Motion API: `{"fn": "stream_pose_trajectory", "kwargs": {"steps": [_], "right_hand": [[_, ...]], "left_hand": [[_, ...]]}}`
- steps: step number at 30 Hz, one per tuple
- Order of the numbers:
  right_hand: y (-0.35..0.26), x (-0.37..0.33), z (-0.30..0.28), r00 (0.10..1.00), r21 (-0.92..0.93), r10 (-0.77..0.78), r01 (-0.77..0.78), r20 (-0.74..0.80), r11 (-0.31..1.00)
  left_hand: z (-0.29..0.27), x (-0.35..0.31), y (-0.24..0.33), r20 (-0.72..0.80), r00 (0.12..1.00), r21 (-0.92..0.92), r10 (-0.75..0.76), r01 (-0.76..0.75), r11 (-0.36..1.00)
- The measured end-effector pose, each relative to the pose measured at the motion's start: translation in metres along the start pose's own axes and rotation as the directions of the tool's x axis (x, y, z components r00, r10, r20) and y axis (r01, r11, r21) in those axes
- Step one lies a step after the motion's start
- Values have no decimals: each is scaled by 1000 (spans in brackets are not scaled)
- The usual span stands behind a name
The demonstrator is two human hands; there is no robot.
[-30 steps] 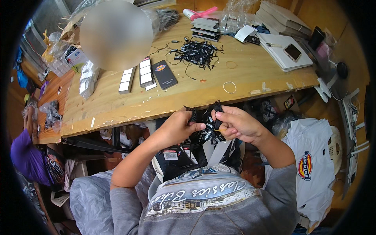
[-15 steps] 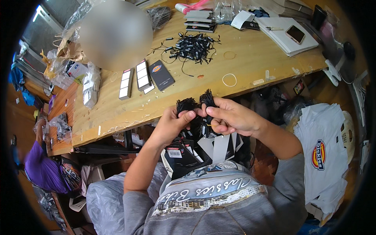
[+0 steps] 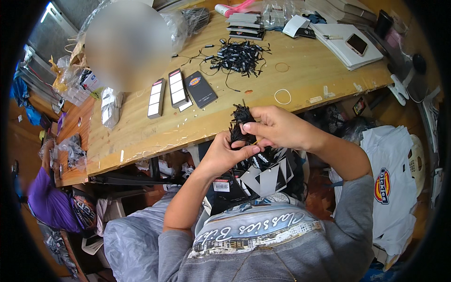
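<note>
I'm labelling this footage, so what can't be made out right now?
Head view: part of the black bundle, covered by the left grip and right grip.
Head view: whatever lies behind the blurred oval.
Head view: exact count in the black cord pile, pieces small and overlapping.

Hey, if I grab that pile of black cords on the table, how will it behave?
The black cord pile would probably feel floppy, since its thin strands bend and loop. It may lift in tangled clumps, as the strands cross one another.

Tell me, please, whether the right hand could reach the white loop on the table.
Probably yes: the white loop lies just beyond the right hand, nothing between, though that hand grips black cords.
</note>
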State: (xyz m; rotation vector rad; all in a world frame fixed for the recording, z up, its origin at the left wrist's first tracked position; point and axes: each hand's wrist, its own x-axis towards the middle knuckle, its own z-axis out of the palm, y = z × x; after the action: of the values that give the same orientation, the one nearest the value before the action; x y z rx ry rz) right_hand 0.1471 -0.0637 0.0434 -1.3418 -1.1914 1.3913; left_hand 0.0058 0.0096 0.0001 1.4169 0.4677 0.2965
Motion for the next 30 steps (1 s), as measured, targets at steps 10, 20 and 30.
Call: {"fn": "stream_pose_trajectory", "kwargs": {"steps": [10,20,30], "right_hand": [[27,-5,-19,999,408,-29,33,-16,912],[24,-40,-50,984,192,-116,141,-136,971],[51,-44,-35,900,604,-342,436,-272,667]], "left_hand": [[-6,6,-2,63,998,-27,-23,24,999],[-6,1,1,12,999,-140,-41,43,989],[-4,1,2,-11,1000,-103,-22,21,994]]}}
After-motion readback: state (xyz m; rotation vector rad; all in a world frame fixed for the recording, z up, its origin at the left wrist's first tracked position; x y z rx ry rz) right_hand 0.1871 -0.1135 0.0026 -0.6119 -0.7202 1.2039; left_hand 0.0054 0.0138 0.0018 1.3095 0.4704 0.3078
